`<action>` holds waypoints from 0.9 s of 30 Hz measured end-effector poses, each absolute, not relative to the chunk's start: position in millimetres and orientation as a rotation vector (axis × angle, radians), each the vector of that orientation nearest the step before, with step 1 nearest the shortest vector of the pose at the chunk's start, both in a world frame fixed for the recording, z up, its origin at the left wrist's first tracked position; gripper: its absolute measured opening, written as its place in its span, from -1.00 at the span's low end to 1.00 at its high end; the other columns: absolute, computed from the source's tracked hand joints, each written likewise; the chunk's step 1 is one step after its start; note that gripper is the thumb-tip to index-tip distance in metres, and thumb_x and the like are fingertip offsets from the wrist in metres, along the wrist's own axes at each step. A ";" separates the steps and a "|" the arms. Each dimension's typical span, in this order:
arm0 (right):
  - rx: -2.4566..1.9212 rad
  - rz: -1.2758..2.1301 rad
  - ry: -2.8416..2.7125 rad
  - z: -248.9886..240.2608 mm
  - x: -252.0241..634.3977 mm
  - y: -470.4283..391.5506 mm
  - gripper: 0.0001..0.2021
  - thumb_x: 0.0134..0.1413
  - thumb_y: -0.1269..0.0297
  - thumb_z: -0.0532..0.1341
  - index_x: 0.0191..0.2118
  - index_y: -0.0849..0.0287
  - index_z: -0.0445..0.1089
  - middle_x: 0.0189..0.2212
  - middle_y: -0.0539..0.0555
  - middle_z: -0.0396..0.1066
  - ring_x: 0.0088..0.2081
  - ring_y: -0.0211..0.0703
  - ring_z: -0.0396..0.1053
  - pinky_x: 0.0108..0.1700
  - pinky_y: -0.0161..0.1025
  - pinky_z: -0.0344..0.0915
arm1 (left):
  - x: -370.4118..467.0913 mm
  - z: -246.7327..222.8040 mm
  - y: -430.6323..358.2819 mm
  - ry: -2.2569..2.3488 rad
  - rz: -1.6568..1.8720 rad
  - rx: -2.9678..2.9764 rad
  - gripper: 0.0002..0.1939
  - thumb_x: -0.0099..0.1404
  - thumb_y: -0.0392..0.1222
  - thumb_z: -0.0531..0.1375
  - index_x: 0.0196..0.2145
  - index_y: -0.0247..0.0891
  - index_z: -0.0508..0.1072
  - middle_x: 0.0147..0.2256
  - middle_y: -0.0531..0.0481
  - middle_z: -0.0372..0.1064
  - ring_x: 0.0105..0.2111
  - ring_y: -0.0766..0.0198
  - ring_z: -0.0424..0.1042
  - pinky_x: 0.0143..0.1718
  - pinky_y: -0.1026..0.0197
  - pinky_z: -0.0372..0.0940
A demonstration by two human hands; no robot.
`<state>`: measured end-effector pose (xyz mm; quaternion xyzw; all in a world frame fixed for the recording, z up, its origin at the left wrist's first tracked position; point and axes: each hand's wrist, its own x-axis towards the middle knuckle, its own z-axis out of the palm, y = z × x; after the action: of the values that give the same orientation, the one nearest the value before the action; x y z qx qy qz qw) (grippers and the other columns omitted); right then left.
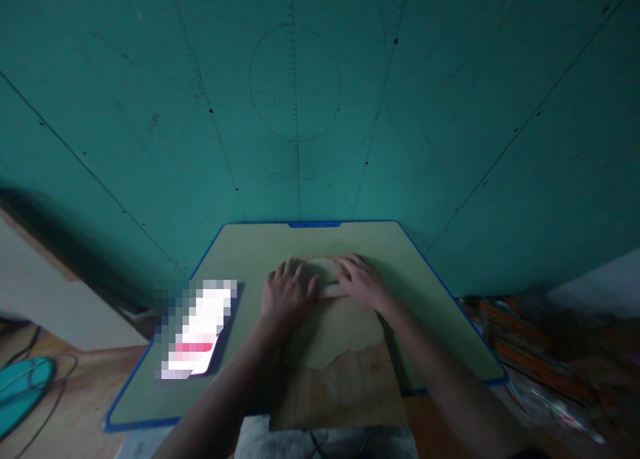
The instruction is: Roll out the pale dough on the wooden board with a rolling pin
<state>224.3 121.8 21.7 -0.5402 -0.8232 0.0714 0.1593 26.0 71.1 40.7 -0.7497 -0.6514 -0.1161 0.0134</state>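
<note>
A flat sheet of pale dough (335,329) with an uneven edge lies on a wooden board (345,392). Across its upper part runs a light rolling pin (332,290), of which only a short middle piece shows between my hands. My left hand (289,291) bears down over the pin's left end, fingers bent forward and thumb toward the middle. Over the right end lies my right hand (361,282), its fingers curled and turned inward. Both palms hide the pin's ends. Some dough shows beyond the pin, between the fingers of both hands.
The board rests on a pale green table (260,246) with a blue rim, overhanging its front edge. A lit phone-like screen (205,326), partly pixelated, is at the left. A teal wall (320,112) rises behind. Clutter (545,359) lies on the floor at right.
</note>
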 end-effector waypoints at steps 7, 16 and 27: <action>-1.285 -0.004 -2.388 16.2 239.7 40.3 -0.73 0.35 0.22 0.15 0.05 0.16 0.47 0.16 0.29 0.43 0.20 0.17 0.33 0.20 0.13 0.31 | 19.9 14.4 2.2 -1.690 -0.544 -2.377 -0.51 0.42 0.00 0.19 0.20 -0.28 0.38 0.24 -0.38 0.34 0.25 -0.27 0.31 0.19 -0.38 0.21; -1.495 0.356 -1.705 8.5 281.3 27.7 -0.72 0.27 0.01 0.11 -0.21 0.09 0.42 -0.33 0.16 0.54 -0.28 0.03 0.50 -0.26 -0.10 0.41 | -24.9 18.8 -48.7 -1.518 -0.863 -2.632 -0.71 0.41 -0.32 0.13 0.04 -0.17 0.49 0.05 -0.19 0.50 0.00 0.05 0.50 -0.07 -0.02 0.49; -1.538 0.892 -1.276 2.8 282.0 4.4 -0.67 -0.07 -0.10 0.27 -0.39 0.03 0.24 -0.64 -0.13 0.25 -0.60 -0.19 0.29 -0.58 -0.28 0.23 | -35.3 30.6 -60.8 -1.586 -0.870 -2.611 -0.73 0.48 -0.15 0.07 -0.01 -0.14 0.53 -0.05 -0.13 0.56 -0.14 0.10 0.59 -0.18 0.06 0.55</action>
<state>282.0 4.4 2.8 -0.6245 -0.5182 0.3622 0.4586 -35.3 -60.8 30.6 -0.8219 -0.4993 -0.2737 -0.0172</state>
